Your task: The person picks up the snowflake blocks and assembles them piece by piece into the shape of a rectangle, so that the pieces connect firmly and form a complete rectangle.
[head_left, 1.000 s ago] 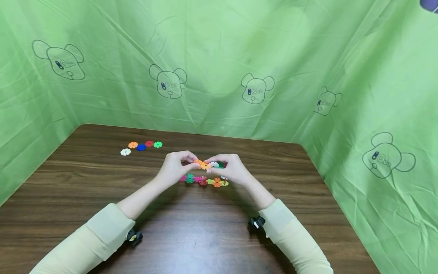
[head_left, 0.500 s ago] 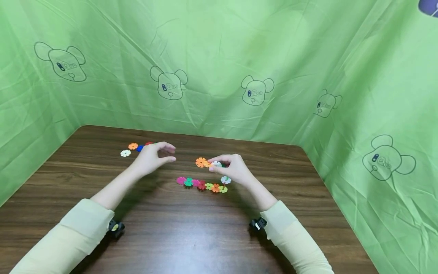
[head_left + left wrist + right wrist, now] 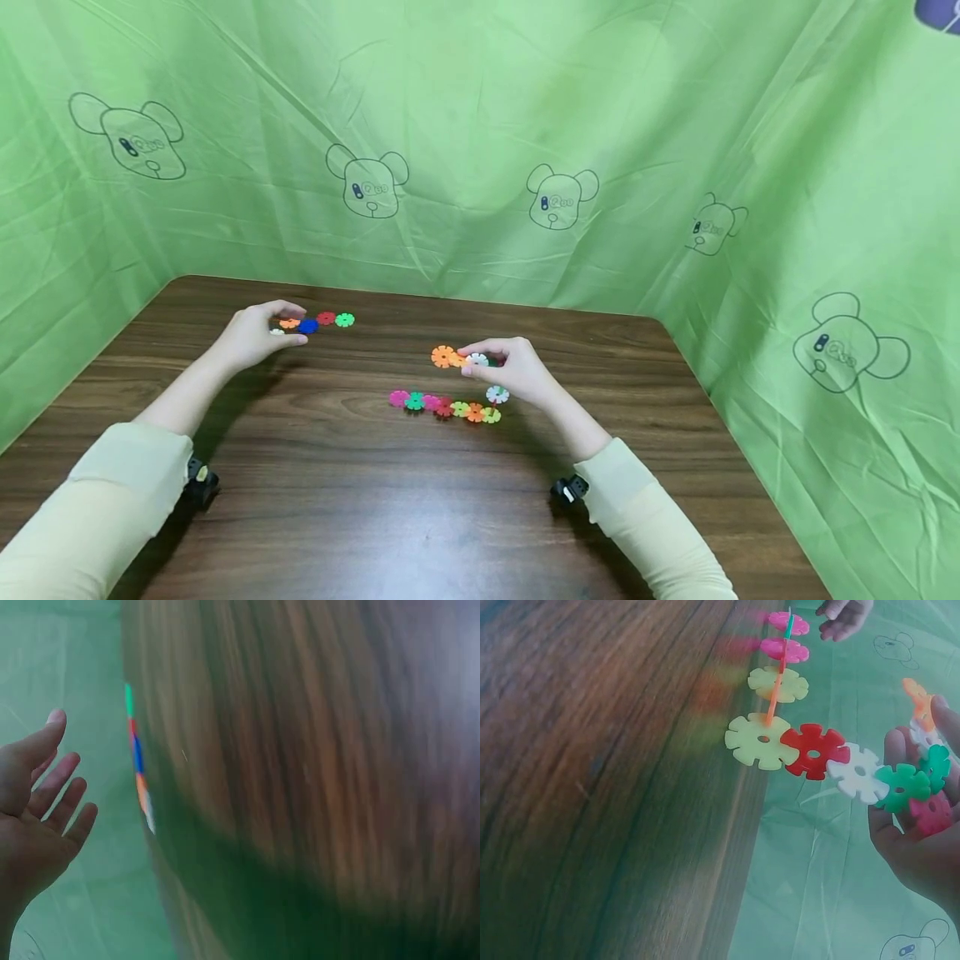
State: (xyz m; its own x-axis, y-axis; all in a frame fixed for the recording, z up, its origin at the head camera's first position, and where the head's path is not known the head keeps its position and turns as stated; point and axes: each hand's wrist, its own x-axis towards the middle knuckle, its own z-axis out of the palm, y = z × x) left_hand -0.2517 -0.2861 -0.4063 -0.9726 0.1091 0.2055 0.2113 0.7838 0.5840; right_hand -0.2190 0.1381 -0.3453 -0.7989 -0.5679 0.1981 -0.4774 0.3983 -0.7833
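My right hand (image 3: pixel 517 371) pinches a chain of interlocking snowflake discs (image 3: pixel 815 752) between thumb and fingers. Its orange end (image 3: pixel 443 357) sticks out to the left of the fingertips. From the palm side, green, white, red and yellow discs hang down and bend into a row with pink ones, low over the table. My left hand (image 3: pixel 251 337) is at the far left with thumb and fingers apart, nothing between them in the left wrist view. Nearest to it are loose discs: white (image 3: pixel 277 332), partly hidden, orange (image 3: pixel 289 323) and blue (image 3: pixel 308 327).
Farther right in the same loose group lie a red disc (image 3: pixel 326 318) and a green disc (image 3: pixel 345 320). They are on a brown wooden table (image 3: pixel 420 500). Green cloth (image 3: pixel 465 108) with printed bear heads hangs around its back and sides.
My left hand has let go of the chain's orange end and moved left to the loose discs. The right hand keeps holding the chain in nearly the same place.
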